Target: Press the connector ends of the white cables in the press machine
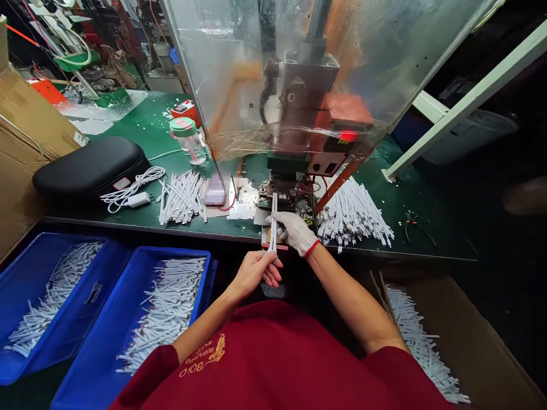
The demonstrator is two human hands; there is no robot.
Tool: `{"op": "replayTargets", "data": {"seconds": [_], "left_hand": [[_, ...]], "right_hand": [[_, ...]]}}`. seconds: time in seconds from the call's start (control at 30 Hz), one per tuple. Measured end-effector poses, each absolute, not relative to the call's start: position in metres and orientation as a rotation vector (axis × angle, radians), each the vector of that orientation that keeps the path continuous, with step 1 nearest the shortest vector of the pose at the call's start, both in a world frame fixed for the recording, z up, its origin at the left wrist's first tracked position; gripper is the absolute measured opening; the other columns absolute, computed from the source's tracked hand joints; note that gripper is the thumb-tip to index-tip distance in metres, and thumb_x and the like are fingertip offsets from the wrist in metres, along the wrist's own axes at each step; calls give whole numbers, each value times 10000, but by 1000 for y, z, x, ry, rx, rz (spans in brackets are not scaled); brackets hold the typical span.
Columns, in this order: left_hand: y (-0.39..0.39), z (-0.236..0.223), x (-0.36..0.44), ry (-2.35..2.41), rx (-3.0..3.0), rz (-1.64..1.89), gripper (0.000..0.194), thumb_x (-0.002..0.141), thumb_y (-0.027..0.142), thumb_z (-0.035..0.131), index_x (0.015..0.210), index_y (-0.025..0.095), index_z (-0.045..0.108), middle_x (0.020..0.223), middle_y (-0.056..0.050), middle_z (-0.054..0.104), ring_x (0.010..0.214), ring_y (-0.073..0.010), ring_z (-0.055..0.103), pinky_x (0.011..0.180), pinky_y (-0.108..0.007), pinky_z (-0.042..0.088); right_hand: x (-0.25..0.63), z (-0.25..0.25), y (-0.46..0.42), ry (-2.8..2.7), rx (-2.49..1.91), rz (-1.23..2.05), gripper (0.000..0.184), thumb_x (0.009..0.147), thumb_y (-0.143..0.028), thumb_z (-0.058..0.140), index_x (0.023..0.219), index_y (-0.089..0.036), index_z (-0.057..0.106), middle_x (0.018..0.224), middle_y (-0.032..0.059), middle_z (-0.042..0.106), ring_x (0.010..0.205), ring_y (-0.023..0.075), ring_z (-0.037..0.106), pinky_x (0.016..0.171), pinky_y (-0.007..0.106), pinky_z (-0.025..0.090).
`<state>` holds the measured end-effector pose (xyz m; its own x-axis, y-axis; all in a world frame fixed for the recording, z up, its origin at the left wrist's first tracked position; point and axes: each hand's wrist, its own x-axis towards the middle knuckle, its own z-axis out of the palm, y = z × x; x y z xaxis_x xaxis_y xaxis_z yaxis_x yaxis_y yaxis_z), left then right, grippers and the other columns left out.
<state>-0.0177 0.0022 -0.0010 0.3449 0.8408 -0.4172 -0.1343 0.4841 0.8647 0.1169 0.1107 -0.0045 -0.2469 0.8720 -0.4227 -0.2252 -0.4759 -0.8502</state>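
Two short white cables (274, 228), side by side, run from the press fixture (277, 193) down toward me. Bare and palm-inward, my left hand (257, 269) pinches their near ends between thumb and fingers. My right hand (297, 232), in a white knit glove with a red cuff, grips the same cables farther up, just in front of the fixture. Their far ends reach into the fixture, where details are too small to make out. A pile of white cables (352, 216) lies right of the press, and a smaller cable pile (182, 196) lies to the left.
A clear plastic shield (239, 68) hangs before the press. Blue bins (145, 253) of cables stand lower left; a cardboard box (465, 319) of cables is lower right. On the green table (239, 225) are a bottle (190, 142), a black padded cushion (92, 168), a charger (137, 199) and pliers (412, 225).
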Motion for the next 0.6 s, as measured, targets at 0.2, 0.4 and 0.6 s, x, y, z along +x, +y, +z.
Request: {"op": "replayTargets", "data": {"seconds": [0.2,0.4,0.6], "left_hand": [[2,1,-17,1017,830,746,549,758,631,602,771,84,643,559,-82,672,438,-162,639,418,-205,438],[3,1,-17,1019,828,741,551,755,637,594,772,89,642,556,-82,670,441,-158,638,420,-200,438],[3,3,-17,1023,823,736,544,756,628,597,771,86,639,559,-85,670,442,-154,640,416,-188,435]], "right_hand": [[116,-5,111,-841,-1232,1822,279,750,-385,683,718,-108,669,470,-14,485,371,48,345,334,158,223],[115,-3,109,-858,-1233,1790,282,741,-392,682,710,-112,665,477,-10,505,369,49,363,329,156,238],[117,-4,109,-896,-1253,1761,288,749,-396,660,739,-109,679,469,-9,513,360,59,399,332,161,266]]}}
